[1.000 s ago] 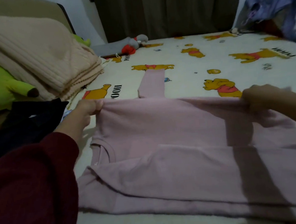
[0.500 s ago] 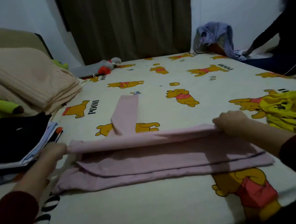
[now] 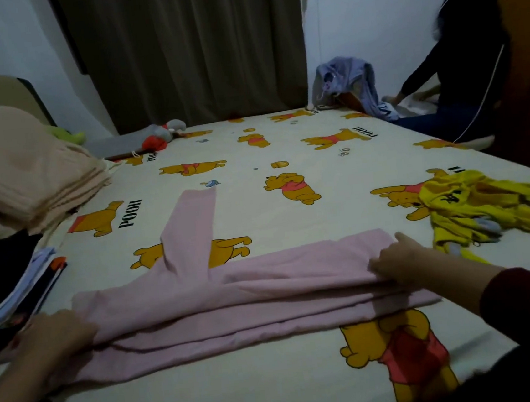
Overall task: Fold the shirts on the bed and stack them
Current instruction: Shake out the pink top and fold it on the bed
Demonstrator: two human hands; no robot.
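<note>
A pink long-sleeved shirt (image 3: 234, 295) lies across the near part of the bed, folded lengthwise into a long band. One sleeve (image 3: 191, 228) sticks out away from me. At the band's left end my left hand (image 3: 58, 334) grips the cloth. My right hand (image 3: 397, 262) pinches the folded top layer at the right end. A crumpled yellow shirt (image 3: 486, 207) lies at the right. A stack of folded clothes (image 3: 21, 292) sits at the left edge, right beside my left hand.
The bed sheet (image 3: 254, 175) has a cartoon bear print. A beige blanket (image 3: 26, 180) is piled at the back left. A plush toy (image 3: 162, 134) and a purple garment (image 3: 349, 77) lie at the far edge. A person (image 3: 471, 64) sits at the far right.
Both hands have drawn the shirt's far edge toward me and laid it down over the near half, so the shirt has become a narrower band. The view has tilted up.
</note>
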